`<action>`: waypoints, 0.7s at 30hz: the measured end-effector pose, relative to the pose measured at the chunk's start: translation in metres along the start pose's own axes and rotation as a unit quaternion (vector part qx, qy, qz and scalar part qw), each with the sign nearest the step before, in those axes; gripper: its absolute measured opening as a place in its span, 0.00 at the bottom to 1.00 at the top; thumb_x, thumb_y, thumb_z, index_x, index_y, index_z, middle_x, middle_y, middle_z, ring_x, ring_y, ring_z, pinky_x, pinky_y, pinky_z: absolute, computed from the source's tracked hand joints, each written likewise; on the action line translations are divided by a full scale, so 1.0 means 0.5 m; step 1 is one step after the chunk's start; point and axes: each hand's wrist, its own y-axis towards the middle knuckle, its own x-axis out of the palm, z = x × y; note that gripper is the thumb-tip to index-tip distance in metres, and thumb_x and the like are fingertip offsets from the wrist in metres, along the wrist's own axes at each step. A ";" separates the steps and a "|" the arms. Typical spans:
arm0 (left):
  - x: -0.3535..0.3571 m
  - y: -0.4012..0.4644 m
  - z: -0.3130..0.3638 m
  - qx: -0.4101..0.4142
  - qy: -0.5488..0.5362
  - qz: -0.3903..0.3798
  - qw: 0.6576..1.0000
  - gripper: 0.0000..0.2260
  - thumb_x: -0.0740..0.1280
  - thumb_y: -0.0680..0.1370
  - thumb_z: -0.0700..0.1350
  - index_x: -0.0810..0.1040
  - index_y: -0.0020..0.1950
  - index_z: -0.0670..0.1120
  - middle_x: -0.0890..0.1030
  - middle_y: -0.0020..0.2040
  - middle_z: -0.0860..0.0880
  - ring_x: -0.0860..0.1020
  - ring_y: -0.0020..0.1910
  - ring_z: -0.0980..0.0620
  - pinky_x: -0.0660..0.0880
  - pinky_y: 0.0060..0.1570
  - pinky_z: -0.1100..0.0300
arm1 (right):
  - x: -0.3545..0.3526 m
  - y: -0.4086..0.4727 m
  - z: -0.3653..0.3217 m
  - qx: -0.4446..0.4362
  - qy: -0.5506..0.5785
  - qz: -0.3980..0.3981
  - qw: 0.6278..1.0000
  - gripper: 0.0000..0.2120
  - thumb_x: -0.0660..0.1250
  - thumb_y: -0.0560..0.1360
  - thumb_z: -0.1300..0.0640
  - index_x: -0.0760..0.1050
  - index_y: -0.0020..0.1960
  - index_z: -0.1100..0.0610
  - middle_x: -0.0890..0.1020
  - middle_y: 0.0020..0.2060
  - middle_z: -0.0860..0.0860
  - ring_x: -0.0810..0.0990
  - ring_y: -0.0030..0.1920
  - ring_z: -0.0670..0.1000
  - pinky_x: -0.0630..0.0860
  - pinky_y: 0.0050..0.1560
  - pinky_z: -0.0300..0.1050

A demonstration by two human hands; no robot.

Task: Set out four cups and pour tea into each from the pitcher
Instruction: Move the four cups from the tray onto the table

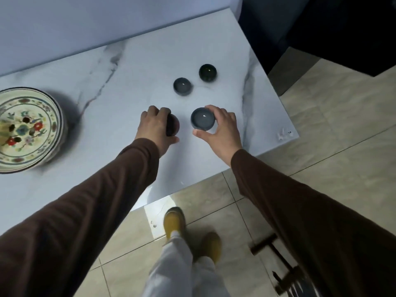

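Your left hand (pixel 154 127) curled over a dark cup (pixel 172 126) near the middle of the marble table (pixel 132 67), hiding most of it. Your right hand (pixel 221 127) pinched a grey cup (pixel 202 118) between thumb and fingers, just beside it. Two more cups, one grey (pixel 182 86) and one dark (pixel 207 72), stood toward the table's far right corner. A painted bowl (pixel 25 129) sat at the left edge.
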 end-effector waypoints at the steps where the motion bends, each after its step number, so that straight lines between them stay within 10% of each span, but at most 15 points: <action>1: 0.009 0.011 0.011 0.002 -0.002 -0.001 1.000 0.34 0.77 0.65 0.48 0.68 0.68 0.45 0.70 0.62 0.40 0.68 0.60 0.39 0.68 0.61 0.50 | -0.008 0.010 0.010 0.005 0.000 0.000 1.000 0.30 0.76 0.67 0.46 0.71 0.67 0.49 0.76 0.58 0.45 0.66 0.61 0.48 0.66 0.59 0.38; 21: 0.124 0.207 0.083 -0.058 -0.036 -0.026 0.997 0.31 0.77 0.64 0.47 0.70 0.64 0.44 0.70 0.60 0.42 0.68 0.59 0.40 0.69 0.59 0.50 | -0.059 0.273 0.180 -0.012 -0.067 -0.075 0.995 0.31 0.77 0.63 0.46 0.72 0.63 0.49 0.75 0.56 0.47 0.67 0.60 0.51 0.67 0.59 0.41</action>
